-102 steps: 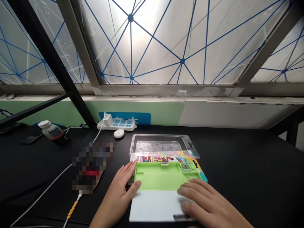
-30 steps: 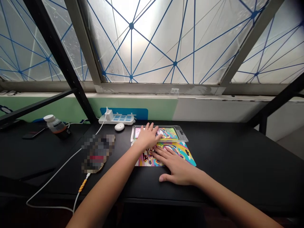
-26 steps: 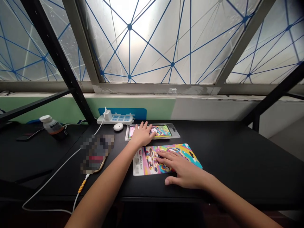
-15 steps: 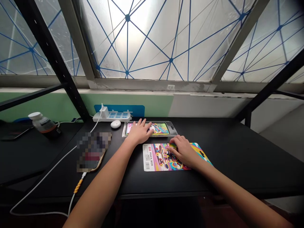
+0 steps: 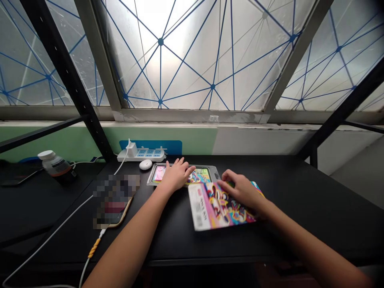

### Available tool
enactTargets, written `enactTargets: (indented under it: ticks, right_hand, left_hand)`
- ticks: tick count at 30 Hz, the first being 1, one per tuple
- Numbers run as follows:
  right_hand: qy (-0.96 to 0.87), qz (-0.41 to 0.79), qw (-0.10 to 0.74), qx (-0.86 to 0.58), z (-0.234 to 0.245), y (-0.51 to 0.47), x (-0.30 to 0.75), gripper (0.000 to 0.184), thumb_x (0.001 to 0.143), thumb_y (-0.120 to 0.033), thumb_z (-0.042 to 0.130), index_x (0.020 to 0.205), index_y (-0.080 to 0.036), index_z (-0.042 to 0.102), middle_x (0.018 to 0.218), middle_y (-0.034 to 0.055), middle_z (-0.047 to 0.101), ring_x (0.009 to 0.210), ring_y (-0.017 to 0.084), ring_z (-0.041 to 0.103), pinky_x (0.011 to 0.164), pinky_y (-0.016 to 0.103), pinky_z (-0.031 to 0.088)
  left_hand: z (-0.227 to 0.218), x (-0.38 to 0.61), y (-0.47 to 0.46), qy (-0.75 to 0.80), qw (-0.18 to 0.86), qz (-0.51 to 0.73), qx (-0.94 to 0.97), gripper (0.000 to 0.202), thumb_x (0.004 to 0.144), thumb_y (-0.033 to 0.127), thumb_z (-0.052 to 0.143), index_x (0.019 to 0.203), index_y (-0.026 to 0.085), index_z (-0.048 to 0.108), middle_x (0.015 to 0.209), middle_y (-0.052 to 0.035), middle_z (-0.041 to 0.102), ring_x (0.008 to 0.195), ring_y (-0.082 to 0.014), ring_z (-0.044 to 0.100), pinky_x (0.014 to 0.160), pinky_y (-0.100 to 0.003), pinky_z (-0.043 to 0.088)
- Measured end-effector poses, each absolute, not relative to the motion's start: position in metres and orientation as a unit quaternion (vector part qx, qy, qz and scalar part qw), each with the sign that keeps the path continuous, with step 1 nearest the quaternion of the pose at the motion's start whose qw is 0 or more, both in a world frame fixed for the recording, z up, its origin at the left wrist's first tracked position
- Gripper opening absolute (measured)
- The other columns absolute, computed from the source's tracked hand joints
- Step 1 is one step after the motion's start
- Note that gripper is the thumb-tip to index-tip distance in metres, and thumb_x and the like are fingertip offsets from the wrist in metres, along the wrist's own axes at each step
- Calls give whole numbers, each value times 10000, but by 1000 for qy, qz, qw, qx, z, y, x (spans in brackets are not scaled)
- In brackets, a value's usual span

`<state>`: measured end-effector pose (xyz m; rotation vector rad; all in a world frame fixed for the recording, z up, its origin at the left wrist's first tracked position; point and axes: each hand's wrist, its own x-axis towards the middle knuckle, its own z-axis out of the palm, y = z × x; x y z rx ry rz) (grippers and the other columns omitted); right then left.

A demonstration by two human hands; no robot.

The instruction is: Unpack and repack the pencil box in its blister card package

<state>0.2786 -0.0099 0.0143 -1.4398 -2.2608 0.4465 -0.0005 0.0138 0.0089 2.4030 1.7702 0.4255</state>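
A colourful printed card (image 5: 216,208) marked as pencil box packaging is tilted up off the black table (image 5: 300,208), its near edge raised. My right hand (image 5: 241,191) grips its far edge with curled fingers. Behind it a colourful pencil box in a clear plastic tray (image 5: 201,176) lies flat. My left hand (image 5: 176,176) rests on the box, fingers stretched flat over its lid.
A white power strip (image 5: 141,153) with a plugged charger sits by the wall, a small white oval case (image 5: 145,164) in front of it. A phone (image 5: 115,200) on a white cable lies at the left. A bottle (image 5: 55,166) stands further left.
My right hand has closed on the card's far edge and tipped the card up off the table, turning it. My left hand has stayed flat on the pencil box.
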Motion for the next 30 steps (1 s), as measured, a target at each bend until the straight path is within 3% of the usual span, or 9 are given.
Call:
enactTargets:
  ticks: [3,6,13,17,22,30]
  right_hand:
    - [-794,221,164,-541,21,34,310,551,885,-709,432,663,-219,547,659,12,617,637,182,542,594,297,385]
    - [-790,242,123,-550,18,71,334,591,806,-753,515,583,-208,565,581,6,572,556,160,477,518,291,329]
    - [-787,255,108,-551,3,107,340,557,804,-728,537,613,-214,638,560,5,578,532,165,490,500,294,325]
    - [-789,243,147,-545,0,106,335,494,861,-655,509,722,-216,687,732,42,696,676,207,598,584,305,412]
    - [-791,211,188,-543,2,104,342,403,894,-564,525,760,-217,679,863,60,723,777,220,636,686,319,463]
    - [-783,188,212,-554,-2,106,363,349,882,-518,576,774,-213,707,879,54,722,815,215,650,718,310,469]
  left_hand:
    - [7,2,12,583,61,143,798,585,1006,642,191,1150,232,584,1587,-130,375,1498,-314,257,1150,-672,183]
    - [5,1,11,578,65,137,802,572,994,659,241,1170,227,571,1590,-133,369,1507,-314,234,1162,-656,188]
    - [7,2,7,588,68,123,796,578,995,658,243,1183,217,565,1582,-145,379,1510,-328,218,1167,-650,181]
    - [10,3,6,601,63,109,789,565,990,658,272,1159,216,581,1587,-150,368,1508,-342,217,1156,-660,195]
    - [10,6,7,605,66,91,789,572,968,667,328,1176,201,586,1588,-165,357,1504,-344,228,1150,-663,207]
    - [1,6,10,611,79,91,783,602,955,678,329,1237,196,557,1582,-163,372,1509,-352,207,1149,-680,170]
